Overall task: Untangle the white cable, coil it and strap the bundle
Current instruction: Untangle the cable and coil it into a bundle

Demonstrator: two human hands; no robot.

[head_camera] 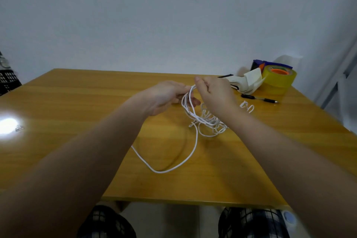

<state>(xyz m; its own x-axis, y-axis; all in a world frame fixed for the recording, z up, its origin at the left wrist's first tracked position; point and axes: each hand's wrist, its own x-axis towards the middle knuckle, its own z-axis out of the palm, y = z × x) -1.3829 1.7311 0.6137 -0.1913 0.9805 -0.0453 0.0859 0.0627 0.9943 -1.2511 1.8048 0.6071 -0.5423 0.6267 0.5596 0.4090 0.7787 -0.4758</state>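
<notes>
While the left hand [166,95] grips several gathered loops, the right hand [213,94] pinches the white cable [195,141] at their top, likely guiding another turn. Remaining tangle lies on the table [77,102], near right.

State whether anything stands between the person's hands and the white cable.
Nothing visible does. The left hand holds loops of the white cable, and the right hand pinches it at the top. The pen and tape roll lie apart.
</notes>
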